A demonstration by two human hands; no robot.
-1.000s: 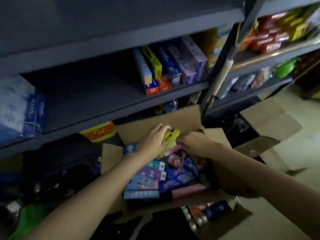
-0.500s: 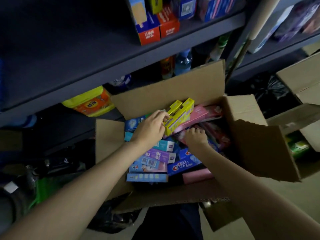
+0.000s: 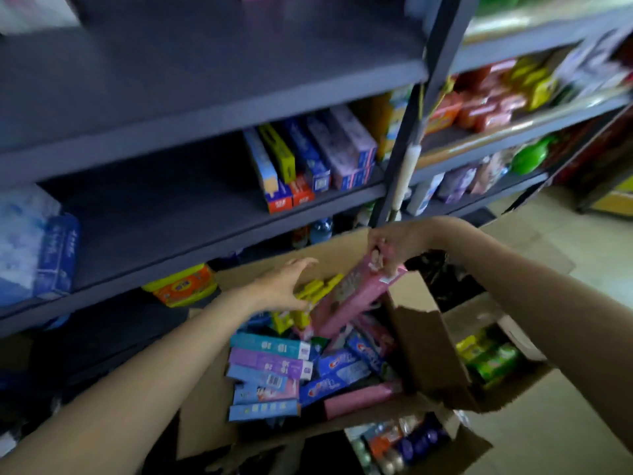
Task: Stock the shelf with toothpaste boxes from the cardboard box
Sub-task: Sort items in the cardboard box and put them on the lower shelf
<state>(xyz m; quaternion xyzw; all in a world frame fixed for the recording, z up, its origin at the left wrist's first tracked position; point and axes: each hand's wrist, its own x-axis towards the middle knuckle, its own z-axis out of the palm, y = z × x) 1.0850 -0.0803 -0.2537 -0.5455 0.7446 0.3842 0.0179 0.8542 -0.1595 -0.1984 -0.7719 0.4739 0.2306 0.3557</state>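
Observation:
An open cardboard box (image 3: 421, 347) on the floor holds several toothpaste boxes in blue, purple, teal and pink. My right hand (image 3: 394, 245) grips the top end of a long pink toothpaste box (image 3: 349, 299), which tilts up out of the carton. My left hand (image 3: 287, 286) hovers with fingers spread beside yellow toothpaste boxes (image 3: 315, 293) at the carton's back; it holds nothing that I can see. On the dark shelf (image 3: 164, 214) above, a row of toothpaste boxes (image 3: 308, 162) stands at the right end.
A yellow-orange pack (image 3: 181, 286) sits on the lower shelf. Blue tissue packs (image 3: 37, 248) lie at the shelf's left. A second carton (image 3: 489, 361) with green packs stands to the right, and bottles (image 3: 400, 447) lie in a box below. A neighbouring rack (image 3: 496, 108) holds red and yellow goods.
My right hand has lifted a pink box up out of the carton. My left hand has let go of the yellow boxes and opened. The view has tilted up toward the shelves.

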